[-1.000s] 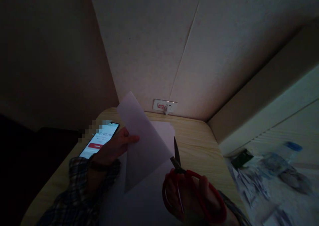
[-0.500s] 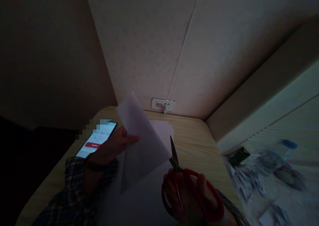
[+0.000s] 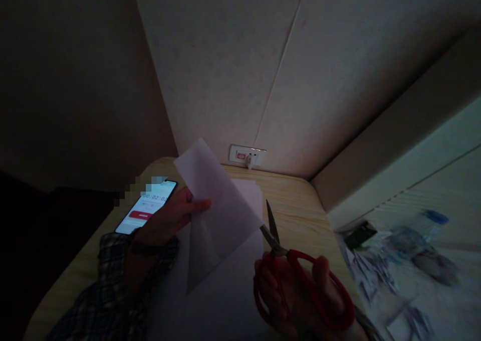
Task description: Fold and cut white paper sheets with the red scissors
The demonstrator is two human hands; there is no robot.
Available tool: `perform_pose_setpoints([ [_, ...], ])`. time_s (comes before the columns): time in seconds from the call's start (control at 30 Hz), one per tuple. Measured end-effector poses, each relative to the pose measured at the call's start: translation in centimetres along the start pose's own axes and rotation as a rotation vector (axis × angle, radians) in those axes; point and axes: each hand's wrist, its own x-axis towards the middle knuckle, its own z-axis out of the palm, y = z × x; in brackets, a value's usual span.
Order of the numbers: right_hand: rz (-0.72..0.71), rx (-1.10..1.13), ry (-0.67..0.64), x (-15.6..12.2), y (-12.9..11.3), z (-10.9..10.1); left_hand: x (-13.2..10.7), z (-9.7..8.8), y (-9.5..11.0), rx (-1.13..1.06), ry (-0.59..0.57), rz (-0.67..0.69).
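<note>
My left hand point(image 3: 169, 220) pinches the left edge of a white sheet of paper point(image 3: 214, 208) and holds it tilted above the wooden table point(image 3: 300, 210). My right hand point(image 3: 296, 298) grips red-handled scissors point(image 3: 293, 276), fingers through the loops. The blades stand slightly apart and touch the paper's lower right edge. More white sheets point(image 3: 251, 193) lie flat on the table under the raised sheet. The scene is dim.
A lit phone point(image 3: 148, 208) lies on the table left of my left hand. A wall socket point(image 3: 247, 156) sits on the wall behind the table. To the right, below the table, lie paper scraps point(image 3: 372, 276) and a plastic bottle point(image 3: 417, 233).
The scissor blades have parted and shifted a little to the right, now at the sheet's lower right edge. My left hand holds the paper in about the same place.
</note>
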Motion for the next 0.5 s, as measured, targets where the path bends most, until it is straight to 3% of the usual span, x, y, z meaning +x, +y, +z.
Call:
perform_pose_setpoints([
  [0.17,-0.04,-0.135,-0.02,0.3,-0.2,0.1,-0.1,0.8,-0.4,-0.064,-0.008,-0.017],
  [0.27,-0.085,-0.225,0.036,0.3,-0.4,0.4,-0.2,1.4,-0.8,-0.121,-0.007,-0.017],
  [0.5,-0.115,-0.561,0.057,0.3,-1.5,0.9,-1.1,2.3,-1.3,-0.233,-0.025,-0.034],
])
